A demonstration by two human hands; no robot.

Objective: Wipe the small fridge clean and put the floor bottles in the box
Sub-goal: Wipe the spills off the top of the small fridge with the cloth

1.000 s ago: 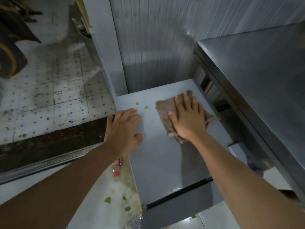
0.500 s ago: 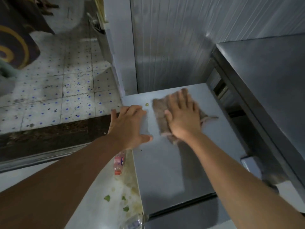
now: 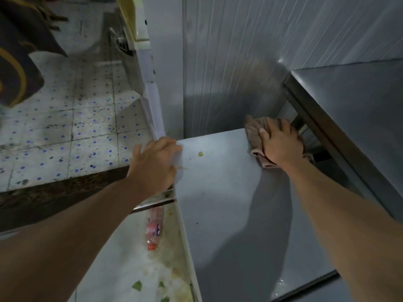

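Observation:
The small fridge's grey top (image 3: pixel 229 203) fills the middle of the view. My right hand (image 3: pixel 281 144) presses a brownish cloth (image 3: pixel 255 131) flat at the top's far right corner. My left hand (image 3: pixel 154 162) rests with spread fingers on the top's far left edge, holding nothing. A small yellow speck (image 3: pixel 200 153) lies on the top between my hands. A plastic bottle with a pink label and red cap (image 3: pixel 154 227) lies on the floor beside the fridge's left side.
A steel counter (image 3: pixel 353 118) stands higher on the right, close to the fridge. A ribbed metal wall (image 3: pixel 239 62) is behind. Green scraps (image 3: pixel 137 285) and stains dot the floor on the left. A tiled floor with blue dots (image 3: pixel 76 136) lies beyond a dark threshold.
My right hand has slid the cloth from the middle of the fridge top to its far right corner. My left hand has shifted toward the far left edge. One speck is gone.

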